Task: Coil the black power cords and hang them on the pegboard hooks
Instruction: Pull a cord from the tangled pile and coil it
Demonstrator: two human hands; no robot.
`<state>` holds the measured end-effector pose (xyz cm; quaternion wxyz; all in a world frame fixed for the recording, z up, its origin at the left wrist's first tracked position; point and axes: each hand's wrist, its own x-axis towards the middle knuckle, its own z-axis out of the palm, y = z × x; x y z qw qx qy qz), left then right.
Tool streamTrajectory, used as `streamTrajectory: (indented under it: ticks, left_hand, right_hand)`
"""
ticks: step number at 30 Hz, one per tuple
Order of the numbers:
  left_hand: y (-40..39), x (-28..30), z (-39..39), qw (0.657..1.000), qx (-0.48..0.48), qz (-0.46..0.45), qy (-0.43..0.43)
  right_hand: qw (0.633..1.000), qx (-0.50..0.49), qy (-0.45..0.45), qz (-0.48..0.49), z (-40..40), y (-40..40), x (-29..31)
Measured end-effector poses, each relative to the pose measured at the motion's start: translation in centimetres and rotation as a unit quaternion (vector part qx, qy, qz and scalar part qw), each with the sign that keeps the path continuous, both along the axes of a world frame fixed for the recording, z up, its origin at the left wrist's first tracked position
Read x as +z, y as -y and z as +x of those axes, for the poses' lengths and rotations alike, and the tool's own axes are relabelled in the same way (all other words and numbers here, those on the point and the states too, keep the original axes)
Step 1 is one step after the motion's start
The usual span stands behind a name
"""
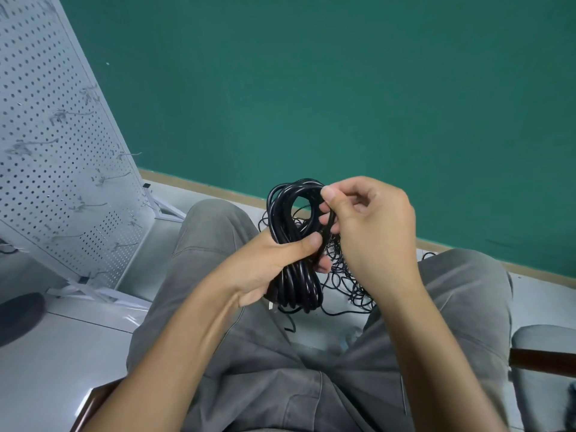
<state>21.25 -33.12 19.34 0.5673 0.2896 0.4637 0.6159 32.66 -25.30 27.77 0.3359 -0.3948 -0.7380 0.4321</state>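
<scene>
Black power cord [293, 244], wound into an elongated multi-strand coil, held upright above the lap, between the knees of grey trousers [215, 244]. Coil gripped at mid-height by the left hand [274, 269]: fingers [324, 264] curled round the bundle from behind, thumb pressed across its front. Upper loop of the coil standing clear above that grip; lower loop hanging just below the palm, with a small pale connector end visible at its left edge. Right hand [371, 226] raised beside the upper loop, thumb and fingers [325, 210] pinching one strand of the same cord on the coil's right side, remaining fingers curled loosely into the palm. Both hands near each other, almost touching at the fingertips.

Loose tangle of thin black cords [346, 282] spread on the pale floor [339, 325] directly beneath and behind the held coil, partly hidden by the hands and legs; individual cords not separable by eye. White pegboard [59, 157] standing tilted at left on a white frame, well apart from the coil, carrying several slim metal hooks [121, 176] projecting toward the right; nothing black seen hanging from those in view. Green wall [343, 88] behind, meeting the floor at a tan skirting strip. Dark round object [18, 316] on the floor at far left, identity not determinable. Padded seat edge [542, 338] at lower right.
</scene>
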Motion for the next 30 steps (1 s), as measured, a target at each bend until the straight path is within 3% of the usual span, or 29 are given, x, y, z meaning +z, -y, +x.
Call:
streamTrajectory:
  ticks: [4, 10, 13, 16, 20, 23, 26, 30]
  left_hand:
    - [-0.1, 0.0, 0.3, 1.0, -0.009, 0.017, 0.001]
    - [-0.1, 0.5, 0.8, 1.0, 0.009, 0.0, -0.019]
    - [-0.2, 0.7, 1.2, 0.998, 0.047, -0.045, 0.01]
    - [-0.3, 1.0, 1.3, 0.994, 0.09, -0.053, 0.026]
    - [-0.1, 0.9, 0.3, 0.988, 0.145, -0.025, 0.038]
    - [0.1, 0.8, -0.5, 0.977, 0.2, -0.029, 0.065]
    - [0.1, 0.8, -1.0, 0.959, 0.257, -0.03, 0.115]
    - [-0.2, 0.7, -1.9, 0.913, 0.369, -0.02, 0.171]
  right_hand:
    - [1.0, -0.008, -0.01, 0.013, -0.3, 0.2, -0.1]
    - [0.986, -0.046, 0.033, 0.158, -0.8, -0.5, -1.4]
    - [0.995, -0.052, -0.014, 0.085, -0.8, -1.4, -2.1]
    - [0.998, 0.011, -0.058, -0.028, -0.5, -1.9, -3.3]
    - [0.976, 0.15, 0.036, -0.156, 0.7, -1.2, -5.5]
    - [0.96, 0.203, 0.089, -0.171, 1.4, -0.7, -7.1]
    - [0.954, 0.21, 0.087, -0.197, 1.6, -0.7, -8.1]
    - [0.945, 0.214, 0.153, -0.193, 1.8, -1.0, -8.8]
